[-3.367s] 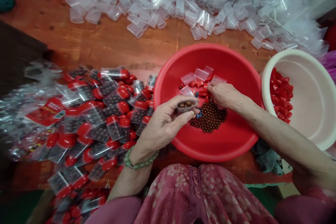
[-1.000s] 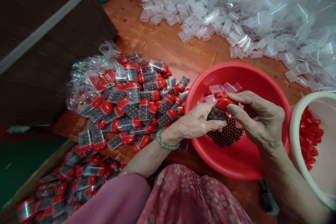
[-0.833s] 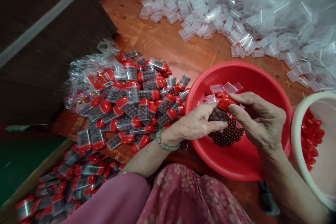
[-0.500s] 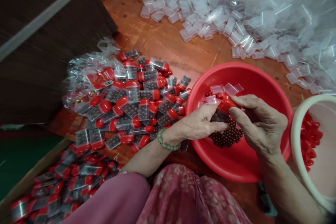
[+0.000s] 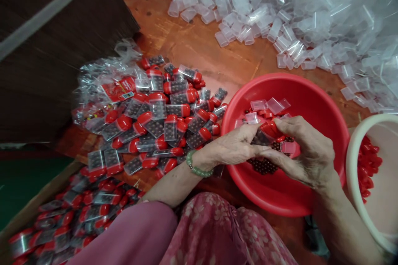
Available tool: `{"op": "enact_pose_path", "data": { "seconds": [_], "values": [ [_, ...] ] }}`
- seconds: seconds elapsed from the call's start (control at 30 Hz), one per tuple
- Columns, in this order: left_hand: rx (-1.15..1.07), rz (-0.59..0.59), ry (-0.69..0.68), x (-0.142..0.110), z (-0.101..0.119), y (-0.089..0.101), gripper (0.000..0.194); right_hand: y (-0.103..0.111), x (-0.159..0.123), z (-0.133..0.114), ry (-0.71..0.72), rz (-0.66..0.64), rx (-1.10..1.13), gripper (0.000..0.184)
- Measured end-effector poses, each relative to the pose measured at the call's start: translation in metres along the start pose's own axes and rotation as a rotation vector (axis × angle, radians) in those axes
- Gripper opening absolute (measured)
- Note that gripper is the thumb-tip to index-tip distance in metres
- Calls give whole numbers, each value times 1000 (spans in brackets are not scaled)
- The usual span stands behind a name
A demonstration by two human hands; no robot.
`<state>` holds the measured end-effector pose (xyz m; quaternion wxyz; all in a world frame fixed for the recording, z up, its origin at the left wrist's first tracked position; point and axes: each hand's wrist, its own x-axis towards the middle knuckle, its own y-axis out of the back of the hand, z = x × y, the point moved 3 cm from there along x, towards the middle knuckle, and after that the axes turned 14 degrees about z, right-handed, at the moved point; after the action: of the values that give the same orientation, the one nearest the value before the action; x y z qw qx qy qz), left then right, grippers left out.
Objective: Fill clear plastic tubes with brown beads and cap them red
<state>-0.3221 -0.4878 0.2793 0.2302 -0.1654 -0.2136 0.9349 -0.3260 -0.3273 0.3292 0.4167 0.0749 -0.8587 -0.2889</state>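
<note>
Both hands meet over a red plastic basin (image 5: 245, 99). My left hand (image 5: 238, 145) and my right hand (image 5: 306, 153) pinch a transparent tube with a red cap (image 5: 264, 133), packed with dark brown beads. Part of the tube is hidden by my fingers. Below my hands, a heap of brown beads (image 5: 264, 166) lies in the basin. Several empty transparent tubes (image 5: 259, 105) and loose red caps (image 5: 267, 114) sit beyond my fingers. A green bead bracelet (image 5: 197, 167) circles my left wrist.
A cream basin (image 5: 353, 174) holding red caps (image 5: 367, 169) stands to the right. Left of the red basin lies a heap of filled, capped tubes (image 5: 161, 120). More fill a cardboard box (image 5: 46, 203). Empty tubes (image 5: 248, 16) are piled on the wooden floor beyond.
Earlier my left hand held an open tube with a few beads. Now the tube is full and capped, and my right fingers have closed further over the cap.
</note>
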Motion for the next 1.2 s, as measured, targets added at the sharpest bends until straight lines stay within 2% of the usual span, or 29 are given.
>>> {"op": "enact_pose_path", "data": {
  "seconds": [0.13, 0.3, 0.37, 0.5, 0.57, 0.67, 0.97, 1.2],
  "values": [
    [-1, 9, 30, 2, 1, 1, 44, -3, -3, 0, 96, -115, -115, 71],
    [44, 65, 42, 7, 2, 3, 43, -9, -8, -2, 11, -103, -219, 81],
    [35, 49, 19, 8, 2, 2, 42, -9, -7, -2, -90, -72, -145, 70],
    [27, 53, 5, 8, 1, -1, 38, -8, -6, 6, -433, 31, 52, 21],
    [59, 68, -5, 7, 1, -1, 32, -7, -6, 10, -534, 87, 96, 13],
    [88, 77, -54, 6, 4, -2, 22, -7, -6, 14, -585, 116, 153, 10],
    [152, 71, -23, 6, 2, -1, 27, 2, -2, 11, -453, 15, 97, 12],
    [159, 68, 29, 5, -2, 0, 33, 5, 9, -2, -181, -107, 21, 25]
  ]
}}
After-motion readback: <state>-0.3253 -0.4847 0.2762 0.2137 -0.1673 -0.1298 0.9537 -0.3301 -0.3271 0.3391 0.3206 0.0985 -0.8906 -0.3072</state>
